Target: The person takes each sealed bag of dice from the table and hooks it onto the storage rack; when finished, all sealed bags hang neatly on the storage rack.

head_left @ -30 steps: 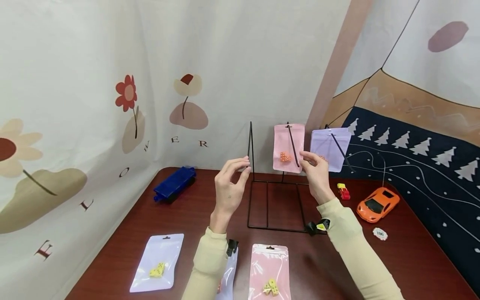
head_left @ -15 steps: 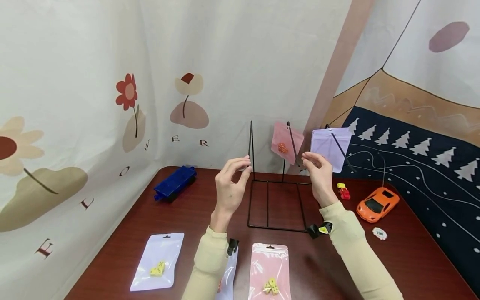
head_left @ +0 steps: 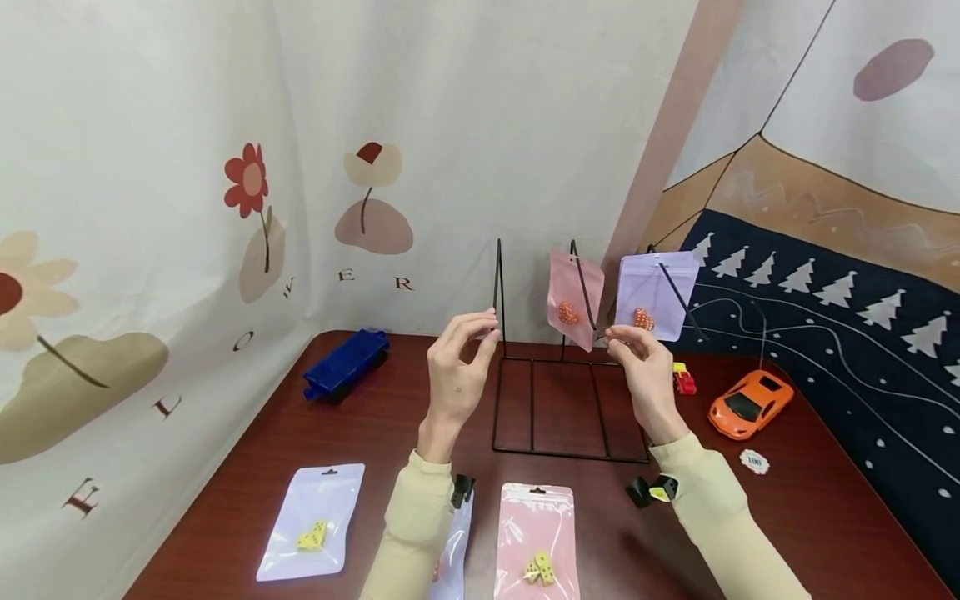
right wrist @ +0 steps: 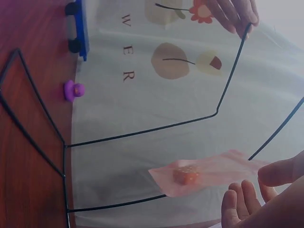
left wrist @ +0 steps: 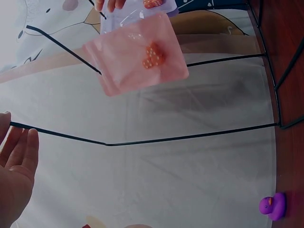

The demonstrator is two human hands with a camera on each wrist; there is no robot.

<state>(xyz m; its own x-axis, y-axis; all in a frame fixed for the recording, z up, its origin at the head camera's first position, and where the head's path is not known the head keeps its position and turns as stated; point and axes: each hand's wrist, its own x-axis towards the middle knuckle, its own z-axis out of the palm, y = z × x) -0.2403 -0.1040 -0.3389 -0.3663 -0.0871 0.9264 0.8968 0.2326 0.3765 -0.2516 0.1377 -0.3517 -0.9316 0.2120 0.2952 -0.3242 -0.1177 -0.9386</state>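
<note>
Thumb and fingertips of my left hand (head_left: 456, 371) pinch the front end of the left prong of a black wire display rack (head_left: 532, 404); the left wrist view shows the prong (left wrist: 61, 135) running out from between them. A pink pouch (head_left: 561, 287) with orange dice hangs askew on the middle prong. Just right of that prong's tip is my right hand (head_left: 647, 375), its fingers loosely bent and holding nothing. In the right wrist view its thumb (right wrist: 282, 172) overlaps the pouch's top. On the right prong hangs a lavender pouch (head_left: 636, 282) with orange dice.
On the table lie a lavender pouch (head_left: 315, 500) and a pink pouch (head_left: 517, 533), both with yellow dice, and another lavender pouch (head_left: 455, 542) partly behind my left wrist. Around the rack are a blue toy (head_left: 347, 363), orange car (head_left: 752, 404), poker chip (head_left: 754, 462) and purple duck (left wrist: 273, 206).
My right hand has come away from the middle prong's tip, slightly right and down. The hanging pink pouch has swung and twisted. The left hand keeps its place on the prong.
</note>
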